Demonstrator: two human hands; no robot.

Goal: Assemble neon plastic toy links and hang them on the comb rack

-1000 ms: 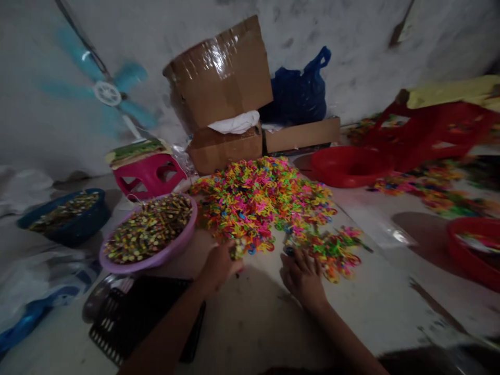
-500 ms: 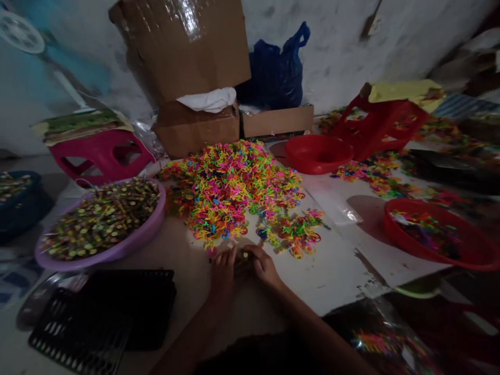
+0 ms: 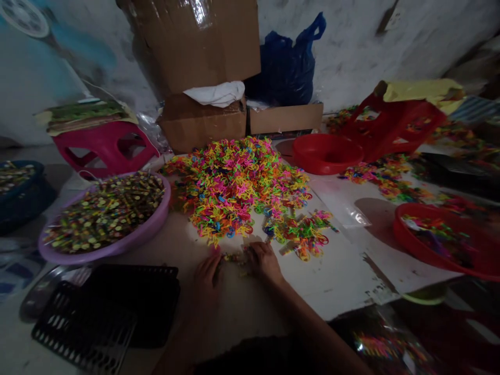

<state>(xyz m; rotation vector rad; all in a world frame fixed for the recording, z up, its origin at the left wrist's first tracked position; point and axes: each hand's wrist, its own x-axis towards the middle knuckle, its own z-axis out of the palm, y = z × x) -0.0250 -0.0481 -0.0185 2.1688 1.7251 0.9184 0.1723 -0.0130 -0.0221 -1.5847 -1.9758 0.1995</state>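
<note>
On the pale work surface, several short patterned sticks (image 3: 233,257) lie between my two hands, small and dim. My left hand (image 3: 207,272) is to their left, fingers bent and thumb apart, near the sticks' ends; no held thing shows in it. My right hand (image 3: 266,261) is at their right side with its fingers curled down; whatever is under the fingertips is too dark to make out. Just beyond both hands spreads a large heap of bright plastic pieces (image 3: 234,187), with a smaller cluster (image 3: 304,234) to the right.
At left stands a purple basin (image 3: 156,224) full of patterned sticks, with black plastic trays (image 3: 133,307) nearer me. To the right are a red basin (image 3: 328,156), another red basin (image 3: 480,250) and a red stool (image 3: 406,127). Cardboard boxes (image 3: 203,122) line the wall.
My hands were close together around a small dark bundle. Now the left has moved left, and sticks show in the gap between them. The view has shifted slightly.
</note>
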